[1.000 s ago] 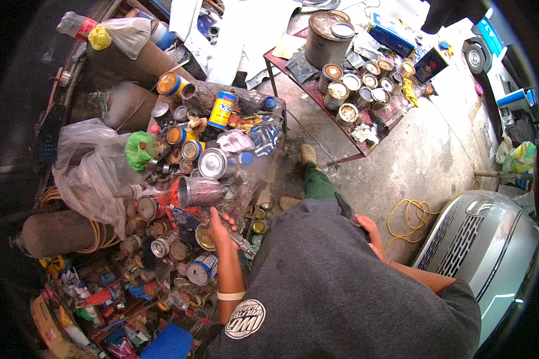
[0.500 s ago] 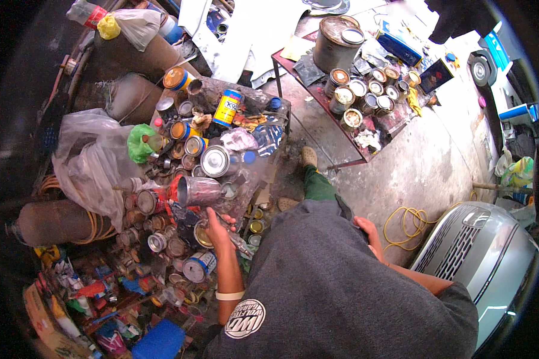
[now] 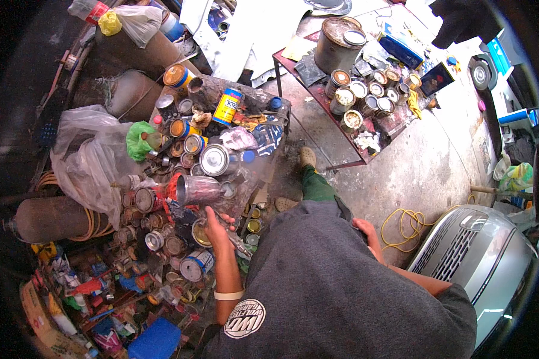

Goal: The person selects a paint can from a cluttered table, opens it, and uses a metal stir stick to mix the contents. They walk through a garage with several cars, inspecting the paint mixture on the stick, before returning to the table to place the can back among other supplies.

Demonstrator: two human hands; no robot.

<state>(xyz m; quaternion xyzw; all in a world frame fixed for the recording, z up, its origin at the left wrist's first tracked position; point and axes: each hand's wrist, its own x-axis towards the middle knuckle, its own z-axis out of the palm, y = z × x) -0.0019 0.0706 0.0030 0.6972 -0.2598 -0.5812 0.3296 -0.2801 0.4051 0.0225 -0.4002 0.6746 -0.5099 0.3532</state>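
Note:
My left hand (image 3: 218,229) is wrapped round what looks like a metal spray gun (image 3: 239,244) with a silver cup (image 3: 199,190), held low over the cluttered bench. The cup lies tilted on its side, close above red and silver paint cans (image 3: 145,199). A round silver-lidded can (image 3: 214,160) stands just beyond it, and a blue-and-white can (image 3: 196,265) lies nearer me. At my right hip, my right hand (image 3: 368,232) rests against the dark shirt, its fingers partly hidden by the cloth and my body.
A yellow-and-blue can (image 3: 228,106) stands farther back on the bench. Ahead to the right, a red-edged metal table (image 3: 365,160) carries a large bucket (image 3: 334,52) and several open cans. A silver car front (image 3: 479,239) and a yellow hose (image 3: 404,227) are on my right.
The view has shifted very slightly. Both hands keep their places, and the spray gun with its cup stays in my left hand.

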